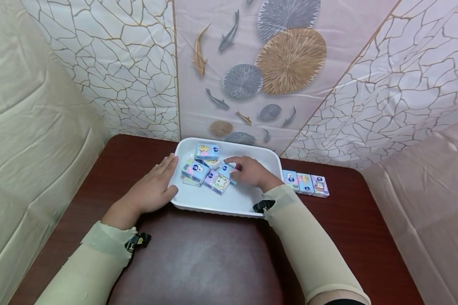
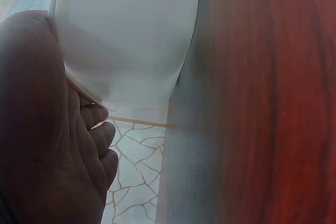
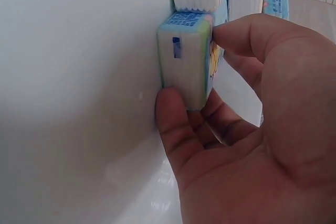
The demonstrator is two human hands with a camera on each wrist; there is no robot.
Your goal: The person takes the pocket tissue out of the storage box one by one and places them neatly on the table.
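Observation:
A white tray (image 1: 210, 203) holds several small printed tissue packs, among them a purple one (image 1: 216, 181) and a blue one (image 1: 207, 151). My right hand (image 1: 252, 173) reaches into the tray; in the right wrist view that hand (image 3: 252, 114) has thumb and fingers around a small pack (image 3: 181, 61) at its edges. At the tray's left end my left hand (image 1: 152, 188) rests against the rim, fingers straight. The left wrist view shows the left hand (image 2: 58, 129) beside the tray wall (image 2: 126, 51), holding nothing.
Three more packs (image 1: 305, 183) stand in a row on the dark red table (image 1: 347, 220), just right of the tray. Patterned cloth (image 1: 137, 63) hangs behind the table, and plain cloth (image 1: 26, 106) hangs at the left. A brown seat-like surface (image 1: 194, 258) lies in front.

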